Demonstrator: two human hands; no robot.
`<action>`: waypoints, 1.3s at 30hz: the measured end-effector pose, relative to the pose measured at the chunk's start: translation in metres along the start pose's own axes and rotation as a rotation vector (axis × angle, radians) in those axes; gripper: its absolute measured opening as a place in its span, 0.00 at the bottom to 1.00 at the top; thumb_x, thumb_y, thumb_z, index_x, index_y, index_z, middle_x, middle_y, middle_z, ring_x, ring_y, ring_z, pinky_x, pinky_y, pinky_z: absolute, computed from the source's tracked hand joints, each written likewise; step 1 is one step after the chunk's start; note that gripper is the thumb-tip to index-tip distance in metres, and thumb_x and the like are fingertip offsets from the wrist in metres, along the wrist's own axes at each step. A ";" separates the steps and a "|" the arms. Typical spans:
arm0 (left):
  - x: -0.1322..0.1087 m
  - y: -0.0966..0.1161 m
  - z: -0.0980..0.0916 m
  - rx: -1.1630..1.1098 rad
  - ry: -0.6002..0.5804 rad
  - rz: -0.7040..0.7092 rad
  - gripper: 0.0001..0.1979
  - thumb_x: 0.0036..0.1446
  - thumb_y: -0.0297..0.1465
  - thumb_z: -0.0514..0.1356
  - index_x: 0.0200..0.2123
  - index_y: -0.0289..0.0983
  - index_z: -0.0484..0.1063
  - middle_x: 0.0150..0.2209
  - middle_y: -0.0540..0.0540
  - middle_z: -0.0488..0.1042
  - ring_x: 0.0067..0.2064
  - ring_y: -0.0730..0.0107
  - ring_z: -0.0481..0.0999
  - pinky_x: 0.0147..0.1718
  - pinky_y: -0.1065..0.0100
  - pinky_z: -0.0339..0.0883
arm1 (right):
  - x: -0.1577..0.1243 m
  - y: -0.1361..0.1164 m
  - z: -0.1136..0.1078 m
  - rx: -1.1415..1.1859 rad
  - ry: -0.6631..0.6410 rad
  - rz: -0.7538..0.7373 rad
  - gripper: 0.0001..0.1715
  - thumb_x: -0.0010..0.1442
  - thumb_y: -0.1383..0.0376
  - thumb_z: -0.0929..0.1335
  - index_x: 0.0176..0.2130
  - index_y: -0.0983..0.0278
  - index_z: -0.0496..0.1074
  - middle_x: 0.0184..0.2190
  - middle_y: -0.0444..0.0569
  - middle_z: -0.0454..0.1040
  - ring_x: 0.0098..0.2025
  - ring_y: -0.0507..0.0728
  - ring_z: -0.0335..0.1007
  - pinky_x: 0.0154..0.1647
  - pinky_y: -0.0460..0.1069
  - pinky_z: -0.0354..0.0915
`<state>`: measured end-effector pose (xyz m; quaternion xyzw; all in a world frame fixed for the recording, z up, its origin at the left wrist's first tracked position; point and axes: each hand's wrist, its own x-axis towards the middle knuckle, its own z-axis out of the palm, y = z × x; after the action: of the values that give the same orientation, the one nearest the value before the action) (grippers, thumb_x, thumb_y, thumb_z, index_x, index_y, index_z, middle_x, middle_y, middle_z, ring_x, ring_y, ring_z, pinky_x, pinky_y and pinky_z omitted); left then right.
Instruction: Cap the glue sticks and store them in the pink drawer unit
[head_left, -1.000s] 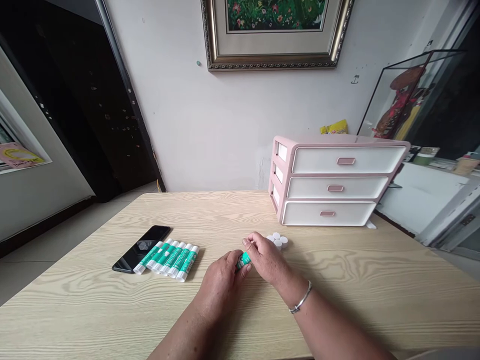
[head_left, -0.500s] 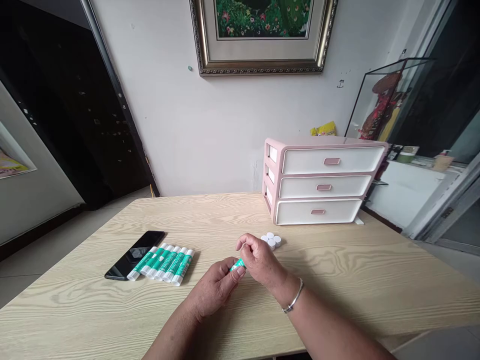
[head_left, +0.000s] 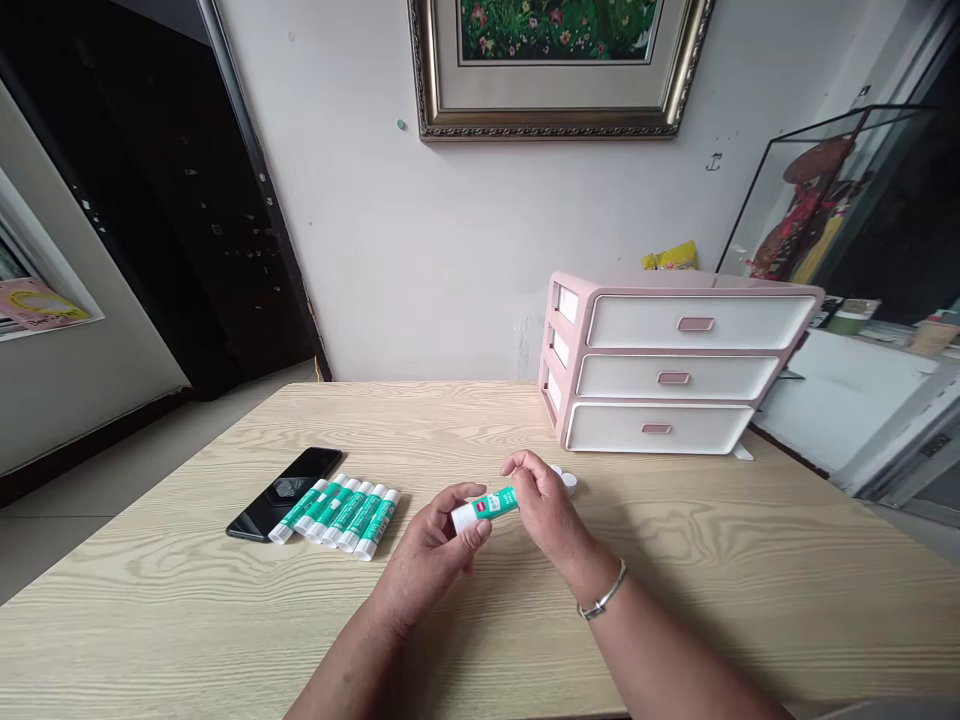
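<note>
A green and white glue stick lies crosswise between both my hands above the wooden table. My left hand pinches its white left end. My right hand, with a silver bracelet on the wrist, grips its right end with curled fingers. Just behind my right hand a small cluster of white caps sits on the table, mostly hidden. To the left, several more glue sticks lie side by side.
A black phone lies beside the row of glue sticks. A pink and white three-drawer organizer stands at the back right, all drawers closed. A framed picture hangs on the wall behind.
The glue stick was mostly buried between my hands; now it is raised and turned so its length shows. My right hand has slid to its right end.
</note>
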<state>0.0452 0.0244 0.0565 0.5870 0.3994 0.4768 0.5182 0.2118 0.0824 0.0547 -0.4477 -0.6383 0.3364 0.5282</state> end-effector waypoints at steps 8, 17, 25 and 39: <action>-0.005 0.006 0.001 -0.129 0.087 0.048 0.21 0.52 0.35 0.70 0.49 0.38 0.73 0.33 0.51 0.72 0.30 0.76 0.69 0.31 0.70 0.68 | -0.008 -0.003 0.006 0.297 -0.140 0.236 0.10 0.60 0.62 0.58 0.36 0.61 0.66 0.17 0.34 0.51 0.17 0.49 0.46 0.17 0.44 0.45; -0.009 0.000 -0.011 -0.341 -0.067 0.059 0.20 0.54 0.30 0.69 0.51 0.42 0.75 0.29 0.51 0.74 0.31 0.74 0.71 0.34 0.69 0.67 | -0.027 -0.022 -0.003 -0.006 0.054 -0.224 0.12 0.66 0.66 0.57 0.38 0.60 0.67 0.23 0.40 0.61 0.25 0.52 0.57 0.28 0.47 0.58; -0.003 -0.002 -0.010 -0.532 0.004 0.084 0.15 0.57 0.35 0.67 0.48 0.39 0.76 0.31 0.49 0.74 0.32 0.73 0.71 0.36 0.69 0.65 | -0.038 -0.029 -0.001 -0.101 -0.090 -0.456 0.09 0.69 0.65 0.59 0.47 0.59 0.65 0.28 0.43 0.70 0.28 0.53 0.66 0.30 0.48 0.63; 0.001 -0.006 -0.003 0.323 -0.028 0.085 0.19 0.62 0.43 0.59 0.51 0.39 0.72 0.39 0.46 0.77 0.38 0.66 0.74 0.38 0.68 0.65 | -0.018 -0.020 0.005 0.012 -0.234 -0.015 0.18 0.68 0.50 0.61 0.42 0.61 0.68 0.23 0.42 0.66 0.25 0.52 0.62 0.27 0.47 0.59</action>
<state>0.0423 0.0272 0.0511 0.6856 0.4384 0.4198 0.4019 0.2030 0.0586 0.0653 -0.3972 -0.6970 0.3862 0.4552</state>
